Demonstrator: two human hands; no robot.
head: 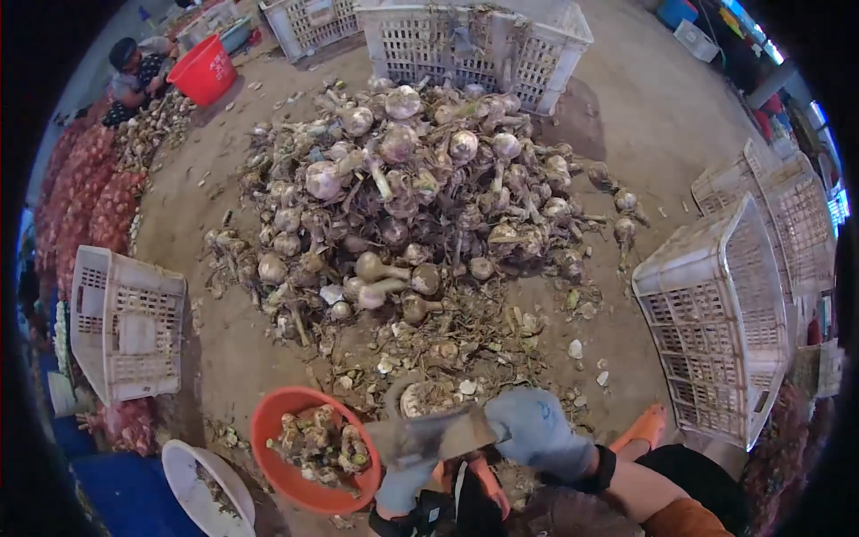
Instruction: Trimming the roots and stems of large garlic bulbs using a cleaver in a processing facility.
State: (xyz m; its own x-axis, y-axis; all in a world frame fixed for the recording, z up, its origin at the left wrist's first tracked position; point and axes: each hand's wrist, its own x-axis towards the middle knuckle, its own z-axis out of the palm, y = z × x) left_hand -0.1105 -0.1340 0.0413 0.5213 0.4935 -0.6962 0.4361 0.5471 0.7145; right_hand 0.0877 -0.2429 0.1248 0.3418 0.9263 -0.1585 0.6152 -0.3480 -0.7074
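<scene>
My right hand (pixel 537 426), in a grey work glove, grips a broad metal blade (pixel 466 433) that is smeared by motion; its handle is hidden in the fist. My left hand (pixel 406 480), also gloved, is low in the middle and partly covered by the blade. A curled grey finger seems to wrap the left side of a garlic bulb (pixel 423 399) just beyond the blade. Left of this hand stands an orange-red basin (pixel 260 429) with trimmed garlic bulbs (pixel 322 446) in it. A large heap of garlic with stalks (pixel 402 194) lies ahead on the floor.
White plastic crates stand behind the heap (pixel 564 40), at left (pixel 134 329) and at right (pixel 711 309). A white basin (pixel 201 483) sits lower left. Far left, a person (pixel 131 77) sits near a red bucket (pixel 205 70) and red mesh sacks (pixel 84 181). Orange footwear (pixel 647 429) shows below me.
</scene>
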